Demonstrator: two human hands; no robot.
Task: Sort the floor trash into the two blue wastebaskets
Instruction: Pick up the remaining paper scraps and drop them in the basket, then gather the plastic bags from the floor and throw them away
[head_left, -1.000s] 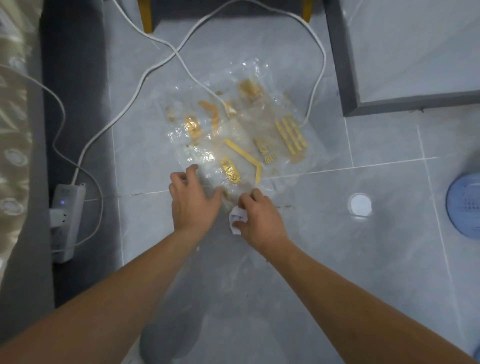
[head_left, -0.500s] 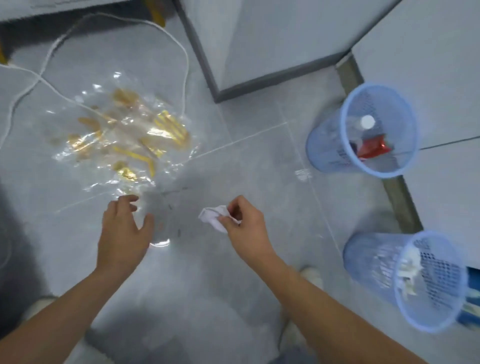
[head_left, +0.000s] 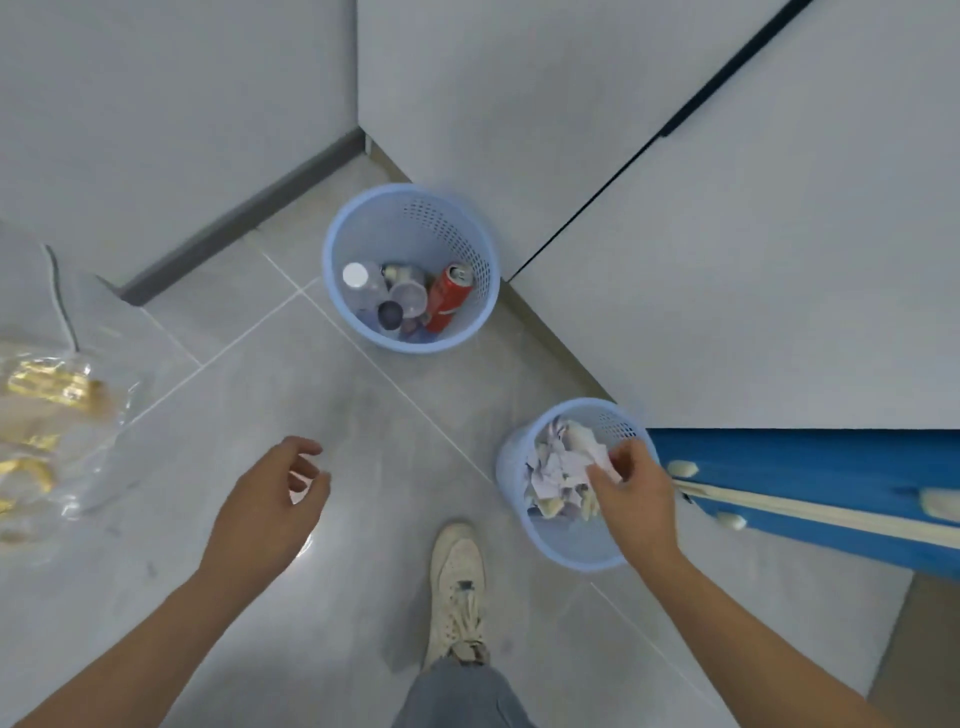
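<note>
At the far left edge the clear plastic wrapper (head_left: 49, 415) with gold print now lies almost out of view on the floor tiles (head_left: 291, 395), where half a second ago it filled the upper left; the view has swung right toward the baskets. The left hand (head_left: 265, 512) hangs above bare floor with fingers loosely curled, holding nothing. The far wastebasket (head_left: 363, 228) stands upright near the wall corner and holds a clear bottle, cups and a red can (head_left: 448, 297). The near wastebasket (head_left: 511, 467) is heaped with crumpled white and pale paper. The right hand (head_left: 636, 493), which was carrying a white paper wad (head_left: 597, 460) low over the floor, is now over that basket's rim, fingertips pinching the wad just above the heap. I judge the paper is going to its proper basket and release is next; the wrapper remains to sort
</note>
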